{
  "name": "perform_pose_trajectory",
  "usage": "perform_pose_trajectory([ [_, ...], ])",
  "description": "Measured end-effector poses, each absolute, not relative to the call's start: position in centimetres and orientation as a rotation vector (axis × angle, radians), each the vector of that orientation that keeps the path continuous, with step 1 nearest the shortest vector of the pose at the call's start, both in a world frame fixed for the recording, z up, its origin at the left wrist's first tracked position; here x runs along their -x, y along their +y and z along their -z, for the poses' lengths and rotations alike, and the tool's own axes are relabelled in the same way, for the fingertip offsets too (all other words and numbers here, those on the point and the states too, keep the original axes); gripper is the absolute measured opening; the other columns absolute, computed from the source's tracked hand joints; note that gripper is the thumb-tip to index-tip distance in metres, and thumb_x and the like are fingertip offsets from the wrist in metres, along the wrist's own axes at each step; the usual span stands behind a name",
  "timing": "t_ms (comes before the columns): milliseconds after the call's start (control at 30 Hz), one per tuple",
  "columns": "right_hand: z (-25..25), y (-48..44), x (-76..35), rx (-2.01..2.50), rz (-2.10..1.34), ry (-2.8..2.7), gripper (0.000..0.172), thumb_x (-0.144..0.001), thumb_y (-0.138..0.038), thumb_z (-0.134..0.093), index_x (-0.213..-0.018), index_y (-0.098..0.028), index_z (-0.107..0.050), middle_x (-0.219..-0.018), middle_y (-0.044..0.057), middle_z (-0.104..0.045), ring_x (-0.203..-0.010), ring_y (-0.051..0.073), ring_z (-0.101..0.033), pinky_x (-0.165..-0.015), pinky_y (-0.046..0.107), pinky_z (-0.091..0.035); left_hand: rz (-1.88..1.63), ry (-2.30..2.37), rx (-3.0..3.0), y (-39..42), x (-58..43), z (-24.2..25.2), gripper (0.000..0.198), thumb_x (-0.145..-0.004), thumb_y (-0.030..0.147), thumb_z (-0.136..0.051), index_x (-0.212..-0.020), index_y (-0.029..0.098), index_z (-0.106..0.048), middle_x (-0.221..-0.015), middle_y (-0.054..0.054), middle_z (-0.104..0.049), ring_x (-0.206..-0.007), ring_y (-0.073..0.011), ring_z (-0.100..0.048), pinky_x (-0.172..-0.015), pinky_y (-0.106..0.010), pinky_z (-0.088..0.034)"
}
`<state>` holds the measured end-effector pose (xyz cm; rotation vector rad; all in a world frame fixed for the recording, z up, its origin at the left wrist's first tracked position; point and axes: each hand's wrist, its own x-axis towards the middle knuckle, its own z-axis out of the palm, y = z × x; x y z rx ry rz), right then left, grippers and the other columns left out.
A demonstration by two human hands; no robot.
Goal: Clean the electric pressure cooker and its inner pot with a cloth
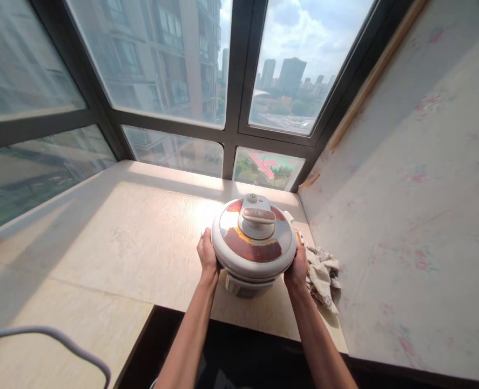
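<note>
An electric pressure cooker (249, 246) with a white rim, a red-brown patterned lid and a raised handle on top is between my two hands. My left hand (208, 253) grips its left side, thumb up along the rim. On the opposite side my right hand (298, 266) is closed around the edge, its fingers partly hidden behind the pot. The lid is on, and a control panel faces me below the rim. Whether the base touches the wooden surface or hangs just above it, I cannot tell.
A crumpled patterned cloth (323, 278) lies right of the cooker, against the floral wall (417, 216). The pale wooden board (142, 237) runs back to dark-framed windows (231, 97). A grey cable or hose (61, 337) curves across the lower left. A dark gap lies along the board's front edge.
</note>
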<state>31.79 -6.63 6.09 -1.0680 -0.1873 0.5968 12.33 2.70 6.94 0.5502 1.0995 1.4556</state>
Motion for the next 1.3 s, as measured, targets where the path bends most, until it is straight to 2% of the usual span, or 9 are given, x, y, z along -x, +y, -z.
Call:
perform_pose_trajectory([
  [333, -5.8, -8.3, -33.0, 1.160, -0.484, -0.193, 0.027, -0.081, -0.044, -0.066, -0.085, -0.018, -0.070, -0.082, -0.001, -0.069, -0.079, 0.016, -0.059, -0.077, 0.030, -0.051, -1.435, 1.099, -0.616, 3.2, -13.6, -6.5, 0.045, -0.066, 0.058, -0.074, -0.071, 0.015, -0.062, -0.065, 0.004, -0.056, -0.063, -0.0114, -0.047, -0.065, -0.028, -0.040],
  [600, -5.4, -8.1, -32.7, 1.152, -0.521, -0.217, 0.024, -0.082, -0.044, -0.064, -0.076, -0.021, -0.060, -0.068, -0.005, -0.057, -0.063, 0.013, -0.048, -0.061, 0.027, -0.045, -1.446, 1.173, -0.606, 2.1, -13.1, -6.9, 0.040, -0.072, 0.056, -0.068, -0.067, 0.019, -0.051, -0.061, 0.007, -0.045, -0.059, -0.0105, -0.039, -0.060, -0.027, -0.035],
  [733, -5.3, -7.9, -31.8, 1.126, -0.528, -0.290, 0.022, -0.085, -0.042, -0.062, -0.077, -0.021, -0.061, -0.071, -0.004, -0.059, -0.064, 0.014, -0.049, -0.063, 0.028, -0.046, -1.448, 1.190, -0.585, 2.1, -12.1, -7.2, 0.041, -0.071, 0.057, -0.068, -0.067, 0.019, -0.051, -0.061, 0.006, -0.045, -0.059, -0.0106, -0.039, -0.060, -0.028, -0.036],
  [900, -4.5, -8.0, -31.0, 1.124, -0.576, -0.338, 0.027, -0.090, -0.041, -0.059, -0.070, -0.023, -0.055, -0.065, -0.005, -0.053, -0.059, 0.014, -0.044, -0.057, 0.028, -0.042, -1.447, 1.195, -0.566, 2.7, -11.0, -6.7, 0.042, -0.072, 0.058, -0.067, -0.069, 0.019, -0.053, -0.062, 0.005, -0.047, -0.060, -0.0116, -0.043, -0.061, -0.028, -0.037],
  [1133, -5.1, -6.7, -31.5, 1.078, -0.559, -0.317, 0.021, -0.087, -0.041, -0.060, -0.080, -0.021, -0.061, -0.073, -0.004, -0.060, -0.067, 0.015, -0.051, -0.065, 0.028, -0.046, -1.463, 1.151, -0.552, 3.4, -11.9, -7.0, 0.042, -0.074, 0.057, -0.066, -0.065, 0.021, -0.048, -0.060, 0.006, -0.043, -0.060, -0.0115, -0.040, -0.060, -0.028, -0.036],
  [1300, -5.8, -5.5, -32.9, 1.053, -0.541, -0.292, 0.026, -0.080, -0.044, -0.065, -0.088, -0.020, -0.064, -0.078, -0.005, -0.064, -0.073, 0.014, -0.055, -0.072, 0.027, -0.049, -1.461, 1.122, -0.619, 4.9, -14.1, -7.0, 0.041, -0.074, 0.057, -0.066, -0.063, 0.020, -0.050, -0.059, 0.005, -0.044, -0.061, -0.0120, -0.040, -0.060, -0.028, -0.036],
])
